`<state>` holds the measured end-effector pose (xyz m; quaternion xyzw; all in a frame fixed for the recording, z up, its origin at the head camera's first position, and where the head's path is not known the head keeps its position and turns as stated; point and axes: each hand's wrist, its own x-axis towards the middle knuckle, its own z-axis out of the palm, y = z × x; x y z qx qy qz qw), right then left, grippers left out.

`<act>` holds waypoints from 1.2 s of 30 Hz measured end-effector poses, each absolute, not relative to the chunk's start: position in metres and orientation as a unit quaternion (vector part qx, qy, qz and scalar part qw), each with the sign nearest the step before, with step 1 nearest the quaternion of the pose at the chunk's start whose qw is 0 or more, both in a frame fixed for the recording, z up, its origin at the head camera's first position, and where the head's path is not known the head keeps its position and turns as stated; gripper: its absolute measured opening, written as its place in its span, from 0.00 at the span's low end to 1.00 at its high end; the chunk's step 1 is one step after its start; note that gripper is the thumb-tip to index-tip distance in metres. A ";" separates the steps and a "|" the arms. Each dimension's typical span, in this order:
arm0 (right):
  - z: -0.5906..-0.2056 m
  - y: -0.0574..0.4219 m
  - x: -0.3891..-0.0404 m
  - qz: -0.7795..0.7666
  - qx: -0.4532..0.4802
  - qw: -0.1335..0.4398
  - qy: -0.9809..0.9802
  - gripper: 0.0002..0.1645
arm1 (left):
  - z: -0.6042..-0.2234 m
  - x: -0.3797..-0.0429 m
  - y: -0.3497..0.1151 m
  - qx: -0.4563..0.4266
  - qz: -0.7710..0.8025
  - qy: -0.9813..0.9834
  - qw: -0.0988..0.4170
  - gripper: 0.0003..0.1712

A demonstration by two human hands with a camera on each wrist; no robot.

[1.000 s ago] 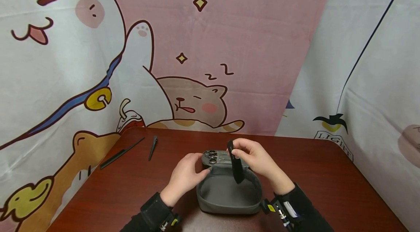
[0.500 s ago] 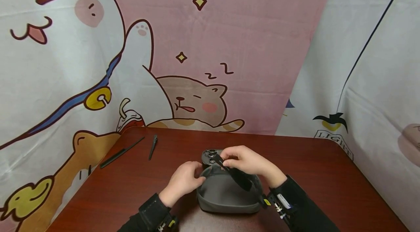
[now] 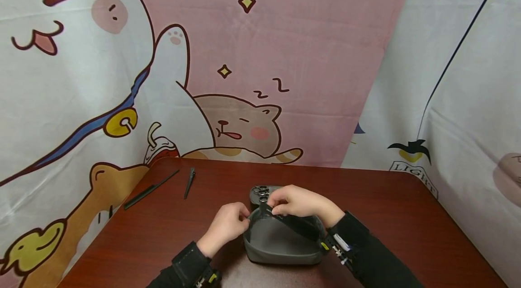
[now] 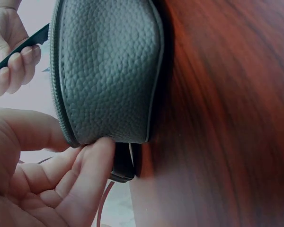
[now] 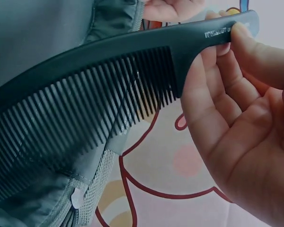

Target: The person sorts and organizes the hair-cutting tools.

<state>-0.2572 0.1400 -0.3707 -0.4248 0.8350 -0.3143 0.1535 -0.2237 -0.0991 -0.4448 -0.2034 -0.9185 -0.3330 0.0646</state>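
Observation:
A grey pebbled zip case (image 3: 285, 256) sits unzipped on the table. My right hand (image 3: 303, 202) pinches a black comb (image 5: 85, 59) by its short handle, between thumb and fingers. The comb slants over the case's opening in the head view, teeth hanging below its curved spine in the right wrist view. At the case's left back corner, my left hand (image 3: 228, 224) holds the edge, thumb and fingertips against the grey side (image 4: 113, 71) near the zip. Behind the opening lies the folded-back lid, showing metal finger rings (image 3: 263, 191); my right hand hides part of it.
To the left on the brown table (image 3: 183, 243) lie a long slim black tool (image 3: 150, 190) with a thinner far end and a short dark clip-like piece (image 3: 189, 183). A cartoon-printed cloth (image 3: 317, 75) hangs behind the table.
My right hand has come down and left with the comb, which has tipped from near upright to a flatter slant over the case. My left hand has shifted slightly down along the edge.

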 end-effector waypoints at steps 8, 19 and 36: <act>-0.374 0.128 -0.262 -0.272 -0.413 0.178 0.851 0.09 | -0.447 -0.223 -0.101 -0.181 -0.375 -0.908 0.051 0.05; -0.377 0.115 -0.267 -0.264 -0.401 0.205 0.853 0.07 | -0.448 -0.224 -0.105 -0.163 -0.427 -0.890 0.013 0.06; -0.378 0.100 -0.270 -0.245 -0.362 0.250 0.864 0.10 | -0.445 -0.224 -0.105 -0.161 -0.444 -0.881 0.005 0.07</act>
